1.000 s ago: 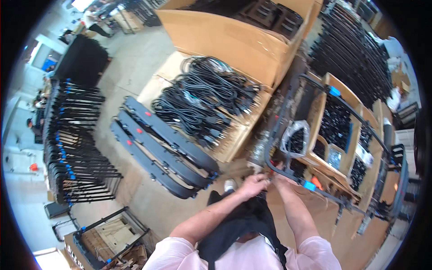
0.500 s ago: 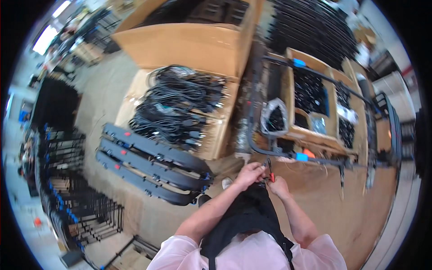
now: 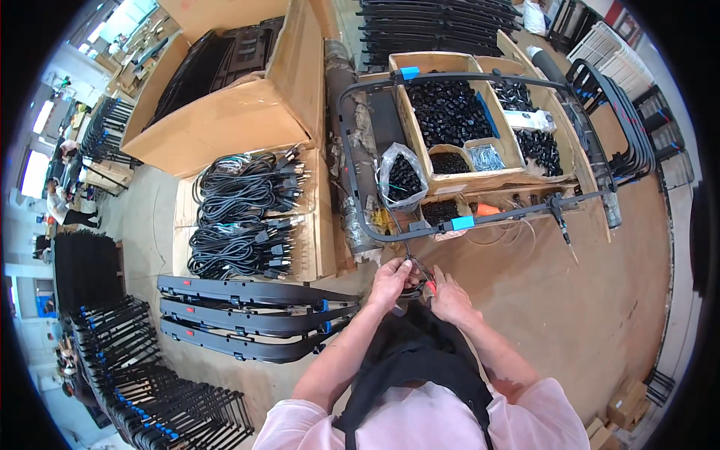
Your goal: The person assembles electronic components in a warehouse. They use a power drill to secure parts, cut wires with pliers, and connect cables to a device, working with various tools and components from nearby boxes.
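"What do you have, left to right?"
"Three panels [image 3: 247, 319], then my left hand [image 3: 394, 281], fingers pinched on a black cable [image 3: 412, 292] below the frame [image 3: 510, 214]."
"And the tool [image 3: 431, 286]?"
"Just right of that, red-handled, gripped in my right hand [image 3: 452, 300]; its jaw opening I can't tell from here."

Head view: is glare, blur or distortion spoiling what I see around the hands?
Head view, lower middle: left hand and right hand look fairly clear, though the red handle is mostly covered; head view, far left: a window glares white; head view, right: fisheye distortion bends the edge of the floor.
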A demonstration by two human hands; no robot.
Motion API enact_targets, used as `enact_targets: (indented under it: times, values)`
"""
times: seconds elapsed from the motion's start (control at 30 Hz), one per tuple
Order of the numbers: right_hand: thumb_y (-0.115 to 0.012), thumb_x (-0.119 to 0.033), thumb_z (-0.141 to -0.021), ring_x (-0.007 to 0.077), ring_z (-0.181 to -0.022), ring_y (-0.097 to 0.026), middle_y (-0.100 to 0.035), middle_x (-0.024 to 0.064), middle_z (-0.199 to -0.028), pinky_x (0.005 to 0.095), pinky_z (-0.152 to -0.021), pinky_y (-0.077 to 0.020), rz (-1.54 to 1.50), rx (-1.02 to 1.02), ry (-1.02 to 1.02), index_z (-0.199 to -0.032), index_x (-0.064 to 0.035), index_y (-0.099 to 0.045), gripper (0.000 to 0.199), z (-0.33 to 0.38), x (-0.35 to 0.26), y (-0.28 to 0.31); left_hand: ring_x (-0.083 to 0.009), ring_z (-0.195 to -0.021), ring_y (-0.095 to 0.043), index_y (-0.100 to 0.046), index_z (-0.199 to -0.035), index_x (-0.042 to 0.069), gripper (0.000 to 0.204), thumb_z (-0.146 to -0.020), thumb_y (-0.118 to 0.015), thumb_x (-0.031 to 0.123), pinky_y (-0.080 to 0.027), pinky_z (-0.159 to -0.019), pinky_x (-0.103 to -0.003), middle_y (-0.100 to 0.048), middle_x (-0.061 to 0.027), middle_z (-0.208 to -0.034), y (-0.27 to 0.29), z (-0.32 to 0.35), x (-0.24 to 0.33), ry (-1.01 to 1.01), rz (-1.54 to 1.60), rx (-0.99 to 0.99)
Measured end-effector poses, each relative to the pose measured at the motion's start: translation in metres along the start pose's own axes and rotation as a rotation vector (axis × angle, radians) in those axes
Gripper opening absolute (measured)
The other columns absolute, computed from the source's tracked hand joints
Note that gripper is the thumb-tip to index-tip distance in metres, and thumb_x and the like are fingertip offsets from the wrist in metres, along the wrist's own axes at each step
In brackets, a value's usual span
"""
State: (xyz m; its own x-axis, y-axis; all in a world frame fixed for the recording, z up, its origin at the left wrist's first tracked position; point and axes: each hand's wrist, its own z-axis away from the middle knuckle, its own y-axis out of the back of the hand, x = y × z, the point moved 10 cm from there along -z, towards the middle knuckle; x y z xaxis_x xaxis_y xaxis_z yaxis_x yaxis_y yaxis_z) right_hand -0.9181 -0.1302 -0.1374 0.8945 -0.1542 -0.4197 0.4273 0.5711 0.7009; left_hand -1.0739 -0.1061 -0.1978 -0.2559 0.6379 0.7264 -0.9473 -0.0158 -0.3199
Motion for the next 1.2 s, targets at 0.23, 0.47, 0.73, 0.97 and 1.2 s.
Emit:
enact_targets:
  times: [0.23, 0.47, 0.73, 0.97, 1.2]
  values:
    - [-0.06, -0.013, -0.094, 0.0489, -0.136, -0.056, -0.055, 0.0339, -0.144, 0.0538, -0.113, -0.0486, 0.051, -0.073, 0.036, -0.166, 0.0064, -0.023, 0.084, 0.002, -0.01, 0.006, -0.0135, -0.085, -0.071, -0.07, -0.106, 0.001, 0.027, -0.113, -0.057, 0.024, -0.058, -0.076, -0.03, -0.075, -0.0062, -0.095, -0.002, -0.003, 0.0, -0.062, -0.135, 0.068]
    - [-0.066, -0.023, -0.088, 0.0451, -0.124, -0.062, -0.061, 0.0316, -0.127, 0.0553, -0.108, -0.0472, 0.149, -0.02, 0.156, -0.166, 0.0059, -0.028, 0.091, 0.013, -0.021, 0.03, -0.0149, -0.086, -0.069, -0.068, -0.116, -0.004, 0.03, -0.114, -0.054, 0.023, -0.058, -0.083, -0.033, -0.075, -0.008, -0.099, -0.004, 0.004, 0.014, -0.218, -0.287, 0.165]
    - [-0.076, -0.026, -0.079, 0.0505, -0.114, -0.064, -0.057, 0.0321, -0.125, 0.0573, -0.103, -0.053, -0.072, 0.042, 0.203, -0.17, -0.0109, -0.027, 0.104, 0.024, -0.023, 0.052, -0.016, -0.089, -0.064, -0.069, -0.12, -0.002, 0.032, -0.113, -0.053, 0.024, -0.054, -0.083, -0.035, -0.072, -0.0096, -0.097, 0.001, -0.006, 0.02, -0.35, -0.448, 0.177]
    - [-0.073, -0.019, -0.081, 0.0502, -0.102, -0.067, -0.056, 0.0291, -0.112, 0.0579, -0.088, -0.0584, -0.007, 0.157, 0.316, -0.168, -0.0251, -0.036, 0.095, 0.036, -0.031, 0.065, -0.0293, -0.096, -0.072, -0.076, -0.111, 0.002, 0.027, -0.106, -0.057, 0.021, -0.056, -0.086, -0.042, -0.077, -0.0176, -0.097, 0.018, 0.051, 0.146, -0.36, -0.763, 0.598]
    - [-0.071, -0.017, -0.084, 0.0466, -0.096, -0.069, -0.056, 0.0267, -0.11, 0.0544, -0.083, -0.0601, 0.056, 0.322, 0.247, -0.168, -0.0259, -0.038, 0.09, 0.036, -0.052, 0.046, -0.0344, -0.113, -0.065, -0.084, -0.094, 0.01, 0.04, -0.097, -0.067, 0.046, -0.042, -0.101, -0.052, -0.079, -0.0149, -0.102, -0.017, -0.005, 0.186, -0.647, -1.765, 0.526]
